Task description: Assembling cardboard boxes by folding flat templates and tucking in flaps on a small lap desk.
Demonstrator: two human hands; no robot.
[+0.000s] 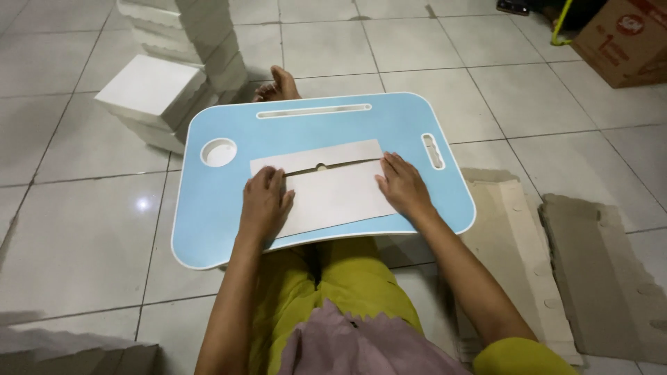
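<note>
Squarely in the middle of the blue lap table [208,222]: white card sheet [333,191], lying flat, with a narrow slit and a small round notch along a crease near its far edge. Looks thin and light, and probably slippery on that smooth tabletop.

Likely trouble from here, as a judgement only: could skid sideways or towards the lap if pressed harder on one side than the other; could buckle or take a crooked crease near the slit if pushed inward from both ends; could tear at the notch, the weakest spot. Table itself perched over the legs, so may rock under a heavy lean.

Left hand [264,203]: spread open, palm down, fingers [269,179] lying flat over the sheet's left end, up near the slit. Pressing, not pinching; nothing closed around the card.

Right hand [404,186]: likewise open and flat, resting on the right edge, fingertips pointing to the far corner. No clasp here either, only touch from above.

Further out: round cup recess [219,152] in the table's left corner, long groove [314,110] along its far rim. Beyond, stacks of white boxes [174,62] on the tiled floor [83,229]; on the right, brown cardboard sheets [597,271] lying flat, and a brown carton [625,42] in the far corner.
</note>
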